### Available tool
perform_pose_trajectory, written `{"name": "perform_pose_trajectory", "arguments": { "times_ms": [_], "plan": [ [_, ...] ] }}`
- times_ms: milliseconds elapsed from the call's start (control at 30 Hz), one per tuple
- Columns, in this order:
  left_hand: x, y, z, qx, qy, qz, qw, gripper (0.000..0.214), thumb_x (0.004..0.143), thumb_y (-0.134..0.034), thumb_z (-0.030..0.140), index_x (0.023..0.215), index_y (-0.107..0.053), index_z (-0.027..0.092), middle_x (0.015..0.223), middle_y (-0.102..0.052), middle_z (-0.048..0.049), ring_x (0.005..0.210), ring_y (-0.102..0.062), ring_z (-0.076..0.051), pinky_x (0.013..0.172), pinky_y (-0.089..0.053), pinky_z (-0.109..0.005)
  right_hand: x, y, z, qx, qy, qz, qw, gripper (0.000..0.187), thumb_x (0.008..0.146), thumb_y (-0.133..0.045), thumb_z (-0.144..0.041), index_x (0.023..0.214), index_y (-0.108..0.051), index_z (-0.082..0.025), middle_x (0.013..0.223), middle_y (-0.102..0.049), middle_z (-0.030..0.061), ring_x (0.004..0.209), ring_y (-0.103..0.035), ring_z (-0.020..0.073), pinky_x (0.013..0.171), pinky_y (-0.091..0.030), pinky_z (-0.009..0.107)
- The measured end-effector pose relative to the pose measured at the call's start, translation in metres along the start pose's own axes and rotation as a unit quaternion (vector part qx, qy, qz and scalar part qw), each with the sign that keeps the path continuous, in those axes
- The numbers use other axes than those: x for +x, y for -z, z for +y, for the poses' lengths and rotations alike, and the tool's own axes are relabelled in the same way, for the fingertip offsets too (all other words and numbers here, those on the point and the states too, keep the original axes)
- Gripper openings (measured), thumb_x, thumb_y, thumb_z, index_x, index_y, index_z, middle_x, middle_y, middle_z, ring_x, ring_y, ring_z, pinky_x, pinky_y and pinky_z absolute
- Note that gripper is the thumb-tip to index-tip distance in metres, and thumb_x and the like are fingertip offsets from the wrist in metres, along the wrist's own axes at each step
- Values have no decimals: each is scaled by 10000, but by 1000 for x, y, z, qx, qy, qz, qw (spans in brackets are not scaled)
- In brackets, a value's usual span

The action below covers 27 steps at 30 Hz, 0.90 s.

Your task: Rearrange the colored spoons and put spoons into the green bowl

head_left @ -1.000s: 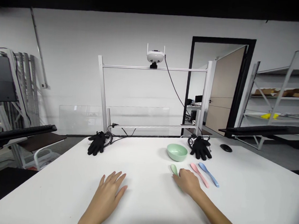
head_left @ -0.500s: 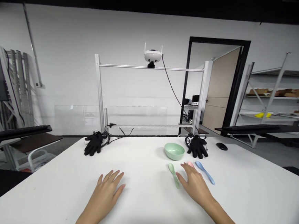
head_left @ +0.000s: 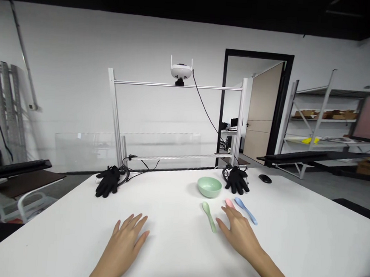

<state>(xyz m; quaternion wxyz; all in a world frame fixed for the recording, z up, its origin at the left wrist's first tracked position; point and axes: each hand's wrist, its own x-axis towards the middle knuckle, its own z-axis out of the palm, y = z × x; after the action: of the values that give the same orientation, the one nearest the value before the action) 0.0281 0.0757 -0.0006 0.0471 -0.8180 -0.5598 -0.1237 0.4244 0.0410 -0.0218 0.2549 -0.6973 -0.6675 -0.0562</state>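
My left hand (head_left: 125, 240) lies flat on the white table (head_left: 169, 257), fingers apart, holding nothing. My right hand (head_left: 240, 233) rests palm down with fingers stretched over a pink spoon (head_left: 228, 202), whose bowl end shows just beyond the fingertips. Left of that hand lies a green spoon (head_left: 208, 216), and to its right a blue spoon (head_left: 246, 210). A pale green bowl (head_left: 209, 187) stands just behind the three spoons.
Two black gloves lie at the table's far side, one at the left (head_left: 107, 181) and one at the right (head_left: 237, 180) by the bowl. An aluminium frame (head_left: 178, 86) carrying a white camera (head_left: 180, 70) stands behind. A black mouse (head_left: 265, 178) sits far right.
My right hand has shifted from the green spoon rightward onto the pink spoon. The green spoon now lies uncovered. My left hand stays flat; the view has turned slightly to the right.
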Motion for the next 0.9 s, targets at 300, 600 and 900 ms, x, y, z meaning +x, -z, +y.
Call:
{"name": "perform_pose_trajectory", "arguments": {
  "times_ms": [300,600,900],
  "plan": [
    [0,0,-1,-2,-5,9,1000,564,1032,-355,499,1508,-526,249,1565,-523,-86,1489,-404,-334,1208,-293,-610,1,0,0,12,0,0,1000,548,990,-417,-455,1360,-612,-102,1431,-605,198,1527,-320,316,1128,-436,443],
    [-1,1,0,-6,-4,7,1000,558,1032,-349,486,1507,-527,253,1564,-524,-79,1485,-413,-332,1206,-294,-611,2,-3,0,19,-5,1,1000,519,981,-444,-455,1339,-634,-130,1375,-651,175,1466,-423,319,1123,-427,433],
    [-2,3,2,-7,-3,4,1000,563,1033,-346,490,1511,-521,248,1569,-517,-80,1486,-412,-328,1208,-290,-611,1,-1,-3,8,-12,-19,1000,544,990,-401,-459,1351,-608,-109,1408,-630,170,1435,-462,315,1107,-431,415]
  ]
}}
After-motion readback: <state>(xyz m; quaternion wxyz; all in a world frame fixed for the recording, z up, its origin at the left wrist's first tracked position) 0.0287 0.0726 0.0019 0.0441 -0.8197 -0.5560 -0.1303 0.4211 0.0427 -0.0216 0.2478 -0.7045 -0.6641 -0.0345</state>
